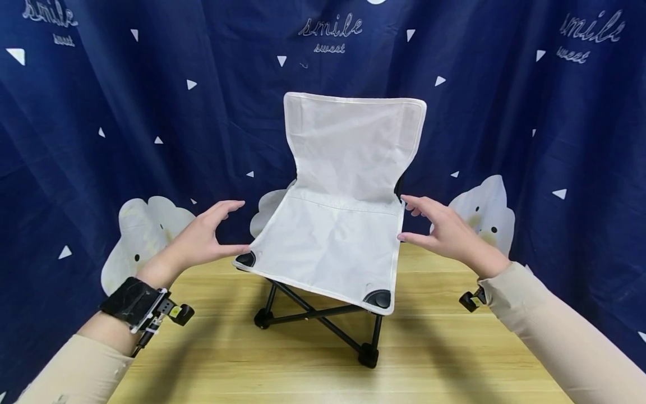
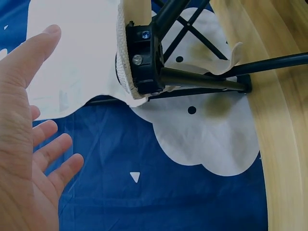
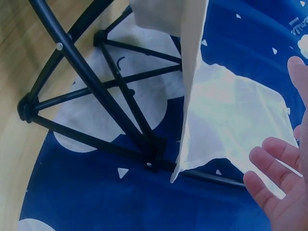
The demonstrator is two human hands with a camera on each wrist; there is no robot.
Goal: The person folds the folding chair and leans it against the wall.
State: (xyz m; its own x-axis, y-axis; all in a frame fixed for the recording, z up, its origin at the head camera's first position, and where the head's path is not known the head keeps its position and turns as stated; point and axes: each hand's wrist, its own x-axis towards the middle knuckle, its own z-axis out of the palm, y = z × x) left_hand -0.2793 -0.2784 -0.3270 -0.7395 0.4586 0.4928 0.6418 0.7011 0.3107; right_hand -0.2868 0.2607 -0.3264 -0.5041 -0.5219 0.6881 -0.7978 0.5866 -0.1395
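Observation:
A white fabric folding chair (image 1: 333, 241) with black legs stands unfolded and angled on the wooden table. Beside its front left corner is my left hand (image 1: 199, 238), thumb and fingers spread, holding nothing. My right hand (image 1: 446, 233) is at the seat's right side, fingers apart and gripping nothing; whether its fingertips touch the fabric edge cannot be told. The left wrist view shows the open left hand (image 2: 29, 139) near the chair's black corner joint (image 2: 144, 60). In the right wrist view, the right hand (image 3: 284, 178) is beside the white fabric (image 3: 226, 115), black crossed legs further left.
The wooden tabletop (image 1: 282, 370) extends under and in front of the chair. Behind it hangs a dark blue curtain (image 1: 242, 112) with white triangles, lettering and cloud shapes. A camera on a black strap (image 1: 131, 303) is on the left wrist.

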